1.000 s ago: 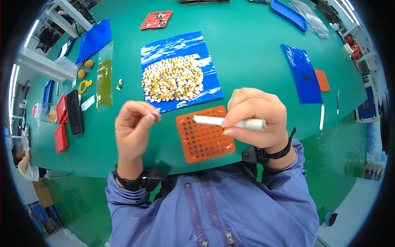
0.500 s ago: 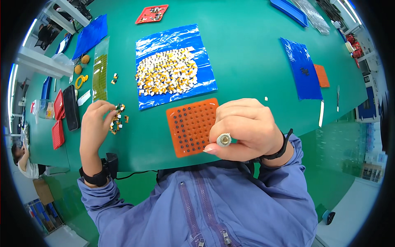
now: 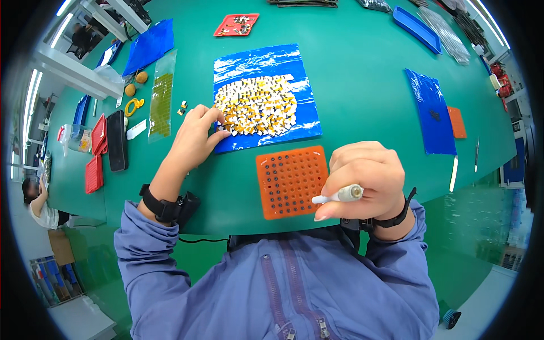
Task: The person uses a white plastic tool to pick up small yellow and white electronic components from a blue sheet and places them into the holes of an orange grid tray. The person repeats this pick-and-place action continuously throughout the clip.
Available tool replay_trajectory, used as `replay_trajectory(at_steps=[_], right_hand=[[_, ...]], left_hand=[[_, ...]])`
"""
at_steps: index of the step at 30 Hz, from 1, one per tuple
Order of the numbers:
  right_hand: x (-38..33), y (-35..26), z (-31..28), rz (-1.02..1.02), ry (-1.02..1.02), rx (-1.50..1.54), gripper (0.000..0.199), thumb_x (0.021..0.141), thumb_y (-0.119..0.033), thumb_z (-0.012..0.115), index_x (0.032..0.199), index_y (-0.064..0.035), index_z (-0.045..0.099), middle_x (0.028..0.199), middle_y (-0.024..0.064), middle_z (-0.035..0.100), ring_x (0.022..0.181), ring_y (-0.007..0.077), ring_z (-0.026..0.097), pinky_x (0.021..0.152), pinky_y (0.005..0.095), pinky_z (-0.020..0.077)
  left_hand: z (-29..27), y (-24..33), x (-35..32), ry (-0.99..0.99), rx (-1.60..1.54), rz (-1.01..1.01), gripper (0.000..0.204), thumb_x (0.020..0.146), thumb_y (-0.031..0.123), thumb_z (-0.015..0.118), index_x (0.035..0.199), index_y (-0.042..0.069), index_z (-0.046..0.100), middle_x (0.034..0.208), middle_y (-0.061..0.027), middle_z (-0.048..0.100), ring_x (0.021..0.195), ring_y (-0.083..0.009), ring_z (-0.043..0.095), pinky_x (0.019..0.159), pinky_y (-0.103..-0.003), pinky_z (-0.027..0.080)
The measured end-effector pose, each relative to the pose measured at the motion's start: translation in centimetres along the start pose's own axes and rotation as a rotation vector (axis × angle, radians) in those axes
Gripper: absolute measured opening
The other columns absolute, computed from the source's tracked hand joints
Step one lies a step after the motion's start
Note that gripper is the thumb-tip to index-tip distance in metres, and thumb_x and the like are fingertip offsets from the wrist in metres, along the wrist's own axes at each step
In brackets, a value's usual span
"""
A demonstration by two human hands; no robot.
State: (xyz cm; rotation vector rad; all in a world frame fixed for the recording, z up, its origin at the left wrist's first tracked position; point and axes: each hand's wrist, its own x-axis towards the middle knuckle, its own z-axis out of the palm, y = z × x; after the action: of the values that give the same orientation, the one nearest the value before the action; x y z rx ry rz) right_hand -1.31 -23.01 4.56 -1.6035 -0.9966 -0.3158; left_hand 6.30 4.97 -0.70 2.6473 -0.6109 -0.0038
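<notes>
My left hand (image 3: 195, 135) reaches to the near left edge of a heap of small white-and-yellow pieces (image 3: 258, 107) on a blue sheet (image 3: 309, 116). Its thumb and index finger are apart, with pieces of the heap around their tips. In my right hand (image 3: 368, 178) is a white pen-like tool (image 3: 347, 194), gripped with its thin tip toward the orange tray. That square orange tray (image 3: 294, 177) has rows of round holes; dark round parts fill the left columns and some near-row holes. My right thumb is beside its right edge.
A red tray (image 3: 235, 25) with small parts lies far off. Leftward are yellow scissors (image 3: 134, 106), a black case (image 3: 117, 141), red trays (image 3: 95, 174) and a green-yellow strip sheet (image 3: 161, 105). Rightward lie a blue sheet (image 3: 433, 133), an orange block (image 3: 457, 122) and tweezers (image 3: 477, 153).
My left hand has left the small loose cluster and moved right and away to the heap. The pen-like tool has tilted, showing its white tip. The whole view has shifted.
</notes>
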Motion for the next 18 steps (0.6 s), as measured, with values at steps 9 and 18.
replay_trajectory(at_steps=[9, 18], right_hand=[[0.11, 0.43, -0.15, 0.005, 0.067, 0.022, 0.022, 0.061, -0.01, 0.077, 0.062, -0.0062, 0.055, 0.053, 0.0, 0.05, 0.042, 0.0088, 0.044, 0.038, 0.0211, 0.0319], [0.11, 0.88, -0.24, 0.052, 0.104, 0.022, 0.021, 0.062, -0.009, 0.076, 0.062, -0.006, 0.055, 0.052, -0.0001, 0.05, 0.041, 0.0083, 0.043, 0.039, 0.0212, 0.0311]], left_hand=[[0.15, -0.62, 0.04, 0.012, -0.09, 0.022, 0.017, 0.069, 0.009, 0.068, 0.075, 0.002, 0.053, 0.077, -0.0078, 0.05, 0.075, -0.0212, 0.051, 0.068, -0.03, 0.042], [0.09, -0.01, 0.14, -0.11, -0.35, -0.22, 0.013, 0.074, 0.007, 0.065, 0.074, 0.0, 0.055, 0.06, -0.0047, 0.057, 0.054, -0.0093, 0.054, 0.05, -0.023, 0.043]])
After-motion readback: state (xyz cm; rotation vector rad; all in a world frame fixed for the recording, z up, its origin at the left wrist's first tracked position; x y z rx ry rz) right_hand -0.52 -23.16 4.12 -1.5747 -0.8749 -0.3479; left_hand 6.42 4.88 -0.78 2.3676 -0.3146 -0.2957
